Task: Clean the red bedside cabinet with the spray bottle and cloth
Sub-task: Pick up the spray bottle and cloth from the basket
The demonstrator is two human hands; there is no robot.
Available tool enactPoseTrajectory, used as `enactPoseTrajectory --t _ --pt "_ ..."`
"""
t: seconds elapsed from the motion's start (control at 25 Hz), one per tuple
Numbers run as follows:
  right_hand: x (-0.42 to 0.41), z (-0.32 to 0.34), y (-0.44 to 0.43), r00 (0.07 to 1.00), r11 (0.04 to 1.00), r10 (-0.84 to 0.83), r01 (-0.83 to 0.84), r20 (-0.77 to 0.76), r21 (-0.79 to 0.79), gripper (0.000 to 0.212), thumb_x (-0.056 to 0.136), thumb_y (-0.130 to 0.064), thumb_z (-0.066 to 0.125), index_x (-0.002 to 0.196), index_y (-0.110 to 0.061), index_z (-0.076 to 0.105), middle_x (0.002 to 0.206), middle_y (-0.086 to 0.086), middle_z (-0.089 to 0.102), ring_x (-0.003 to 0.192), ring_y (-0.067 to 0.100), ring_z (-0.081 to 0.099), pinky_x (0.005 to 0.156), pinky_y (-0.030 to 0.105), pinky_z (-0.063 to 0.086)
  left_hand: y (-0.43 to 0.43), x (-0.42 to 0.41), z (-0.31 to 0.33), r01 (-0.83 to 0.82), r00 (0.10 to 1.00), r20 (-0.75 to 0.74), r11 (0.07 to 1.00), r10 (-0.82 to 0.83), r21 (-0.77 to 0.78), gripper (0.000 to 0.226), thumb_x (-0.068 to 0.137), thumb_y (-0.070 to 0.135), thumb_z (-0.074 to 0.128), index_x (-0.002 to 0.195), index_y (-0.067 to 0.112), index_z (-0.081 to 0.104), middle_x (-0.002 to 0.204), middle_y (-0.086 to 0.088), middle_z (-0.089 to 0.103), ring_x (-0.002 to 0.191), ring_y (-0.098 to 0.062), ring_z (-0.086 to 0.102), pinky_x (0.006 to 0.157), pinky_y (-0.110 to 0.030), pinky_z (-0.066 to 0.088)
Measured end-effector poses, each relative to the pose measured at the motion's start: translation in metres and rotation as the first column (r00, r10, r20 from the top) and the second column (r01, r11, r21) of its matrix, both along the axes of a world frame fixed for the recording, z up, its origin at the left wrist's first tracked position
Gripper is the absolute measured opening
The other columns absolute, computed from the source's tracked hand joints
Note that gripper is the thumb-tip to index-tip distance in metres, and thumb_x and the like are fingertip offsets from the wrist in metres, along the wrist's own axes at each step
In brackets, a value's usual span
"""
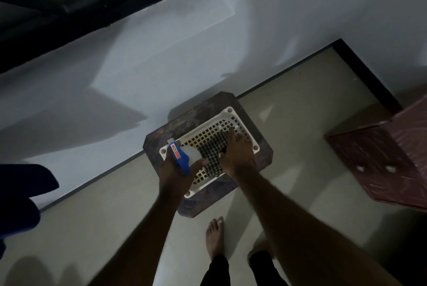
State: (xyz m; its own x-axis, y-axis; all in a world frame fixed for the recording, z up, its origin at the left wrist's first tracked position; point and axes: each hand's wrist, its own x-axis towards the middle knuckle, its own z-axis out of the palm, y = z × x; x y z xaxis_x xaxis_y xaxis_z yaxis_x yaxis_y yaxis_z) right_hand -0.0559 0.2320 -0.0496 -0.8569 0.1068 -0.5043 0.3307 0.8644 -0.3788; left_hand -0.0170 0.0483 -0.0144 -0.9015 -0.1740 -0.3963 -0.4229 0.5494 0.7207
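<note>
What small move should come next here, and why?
Probably curl the right hand round the black-and-white checked cloth and lift it: that hand only rests on it in the white perforated plastic basket, the left hand grips the blue-headed spray bottle, and the red cabinet stands apart.

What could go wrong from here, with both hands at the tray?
The white perforated plastic tray sits on the dark stool, perhaps loose; pulling the checked cloth under the right hand may drag it. The left hand grips the blue-headed spray bottle; a squeeze now would miss the red cabinet.
</note>
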Motion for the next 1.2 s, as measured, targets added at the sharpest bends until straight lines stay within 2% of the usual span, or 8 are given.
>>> enactPoseTrajectory --t 0.28,0.52,0.6,0.8,0.88,1.0,1.12,1.2 --pt "-0.005 -0.003 -0.001 0.981 0.981 -0.177 0.169 -0.077 -0.093 0.088 0.077 -0.013 0.070 0.156 -0.011 0.031 0.142 0.015 0.057 0.138 0.035 0.048 0.114 0.052 0.043 0.005 -0.003 -0.006 -0.164 0.986 -0.005 0.986 0.164 0.032 0.093 0.069 0.064 0.076 0.142 0.016 0.046 0.125 -0.005 0.068 0.108 -0.024 0.069 0.088 -0.045 0.062" --pt "-0.002 -0.002 -0.005 0.903 0.815 -0.426 0.357 -0.053 -0.456 0.078 0.070 -0.014 0.067 0.144 -0.024 0.044 0.094 -0.005 0.068 0.091 0.020 0.069 0.069 0.037 0.062 0.008 -0.007 -0.001 -0.109 0.994 0.009 0.994 0.109 -0.022 0.097 0.064 0.079 0.061 0.139 0.020 0.046 0.106 0.009 0.062 0.096 -0.018 0.069 0.076 -0.039 0.064" --pt "0.004 -0.002 -0.007 0.855 0.719 -0.519 0.420 -0.026 -0.553 0.081 0.066 -0.018 0.067 0.144 -0.024 0.045 0.100 -0.005 0.067 0.095 0.019 0.069 0.066 0.035 0.064 0.008 -0.006 0.000 -0.112 0.994 0.001 0.994 0.112 -0.012 0.093 0.067 0.077 0.063 0.139 0.021 0.047 0.107 0.011 0.060 0.096 -0.016 0.068 0.076 -0.036 0.063" --pt "0.019 -0.007 -0.017 0.746 0.628 -0.665 0.531 -0.036 -0.569 0.109 0.063 -0.020 0.090 0.156 -0.020 0.033 0.153 0.006 0.040 0.140 0.027 0.043 0.100 0.048 0.056 0.011 -0.002 -0.003 -0.159 0.987 -0.036 0.987 0.159 0.020 0.086 0.071 0.072 0.067 0.139 0.021 0.050 0.115 0.008 0.067 0.098 -0.015 0.070 0.078 -0.034 0.063" --pt "0.026 -0.011 -0.026 0.722 0.614 -0.691 0.563 -0.033 -0.553 0.104 0.067 -0.021 0.091 0.154 -0.014 0.034 0.151 0.010 0.044 0.136 0.026 0.049 0.094 0.038 0.058 0.014 -0.002 -0.004 -0.207 0.978 -0.029 0.977 0.209 0.046 0.085 0.072 0.070 0.068 0.138 0.021 0.051 0.123 0.003 0.069 0.104 -0.018 0.072 0.081 -0.043 0.064" --pt "0.032 -0.021 -0.037 0.647 0.451 -0.756 0.627 0.101 -0.635 0.073 0.072 -0.013 0.084 0.137 -0.014 0.049 0.127 0.003 0.063 0.119 0.024 0.065 0.069 0.012 0.058 0.016 -0.002 -0.006 -0.224 0.973 -0.039 0.973 0.227 0.061 0.086 0.072 0.070 0.068 0.140 0.021 0.049 0.128 0.002 0.068 0.110 -0.019 0.070 0.087 -0.047 0.063" --pt "0.032 -0.027 -0.041 0.590 0.239 -0.756 0.653 0.284 -0.719 0.092 0.066 -0.014 0.078 0.150 -0.020 0.043 0.130 -0.002 0.064 0.118 0.020 0.065 0.076 0.029 0.064 0.014 -0.002 -0.008 -0.205 0.977 -0.051 0.977 0.207 0.050 0.084 0.073 0.071 0.065 0.138 0.020 0.051 0.125 0.002 0.068 0.108 -0.018 0.070 0.086 -0.045 0.063" --pt "0.030 -0.030 -0.042 0.587 0.198 -0.742 0.654 0.325 -0.730 0.108 0.062 -0.016 0.078 0.158 -0.028 0.030 0.139 -0.002 0.056 0.123 0.019 0.060 0.084 0.038 0.064 0.014 -0.003 -0.008 -0.187 0.981 -0.046 0.981 0.189 0.043 0.087 0.072 0.076 0.062 0.137 0.020 0.052 0.119 0.006 0.068 0.104 -0.017 0.070 0.084 -0.044 0.064"
